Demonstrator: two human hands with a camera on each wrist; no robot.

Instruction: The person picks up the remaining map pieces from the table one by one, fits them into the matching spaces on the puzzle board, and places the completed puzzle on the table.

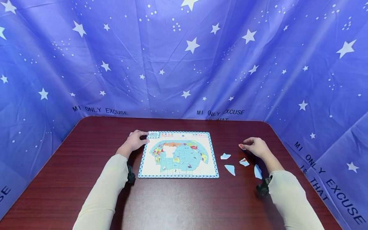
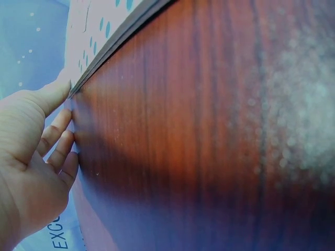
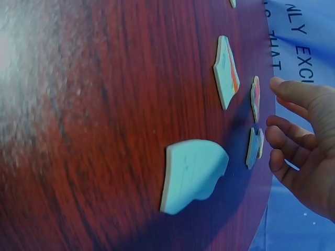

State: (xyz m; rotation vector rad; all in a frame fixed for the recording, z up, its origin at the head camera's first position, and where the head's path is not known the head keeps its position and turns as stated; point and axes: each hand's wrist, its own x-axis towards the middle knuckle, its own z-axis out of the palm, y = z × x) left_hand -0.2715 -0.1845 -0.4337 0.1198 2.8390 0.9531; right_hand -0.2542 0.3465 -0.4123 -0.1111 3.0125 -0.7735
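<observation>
The right hand [image 1: 257,147] is holding low over the table [image 1: 172,204], fingers loosely bent and parted, just beside a red piece [image 1: 241,146]; contact cannot be told. In the right wrist view, a blue-grey piece [image 3: 252,149] is lying near its lower fingers. The left hand [image 1: 135,140] is touching the board [image 1: 178,176] at its left edge near the upper corner, fingers relaxed rather than curled round it. The board is lying flat, left of the loose pieces; its map [image 1: 187,159] is showing a white patch left of the middle. Between board and right hand, a small blue piece [image 1: 225,156] and a pointed blue piece [image 1: 230,169] are lying apart. A white-and-red piece [image 1: 244,162] and a long blue piece [image 1: 257,172] are lying nearer the right wrist.
</observation>
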